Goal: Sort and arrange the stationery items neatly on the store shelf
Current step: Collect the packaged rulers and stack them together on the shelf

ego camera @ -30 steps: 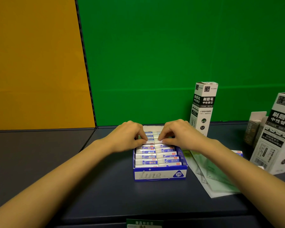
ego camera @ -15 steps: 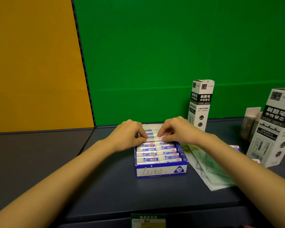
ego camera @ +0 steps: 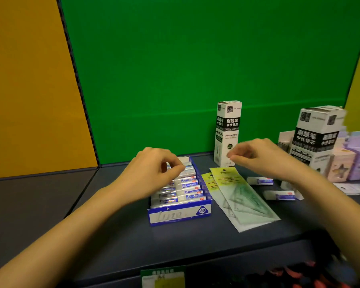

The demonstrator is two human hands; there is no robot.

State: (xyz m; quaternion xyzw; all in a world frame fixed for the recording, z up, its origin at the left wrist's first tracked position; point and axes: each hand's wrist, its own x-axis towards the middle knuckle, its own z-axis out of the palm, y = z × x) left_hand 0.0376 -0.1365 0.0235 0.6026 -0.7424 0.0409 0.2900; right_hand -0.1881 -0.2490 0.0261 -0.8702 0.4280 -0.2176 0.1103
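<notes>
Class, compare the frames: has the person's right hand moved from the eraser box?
Yes. The right hand has left the eraser box and moved rightward, now in front of the tall refill box.

Eraser tray (ego camera: 179, 216): one. Erasers (ego camera: 190, 186) inside sat in two columns; total could not be counted, part covered. Loose erasers lay on shelf (ego camera: 112, 235): two, far eraser (ego camera: 260, 181), near eraser (ego camera: 279, 195). Black-and-white boxes stood: two, slim box (ego camera: 227, 132), wide box (ego camera: 316, 138). Ruler packets (ego camera: 245, 198): two, overlapping. Pastel boxes (ego camera: 345, 161): at least two, blurred. Price label (ego camera: 162, 277): one.
</notes>
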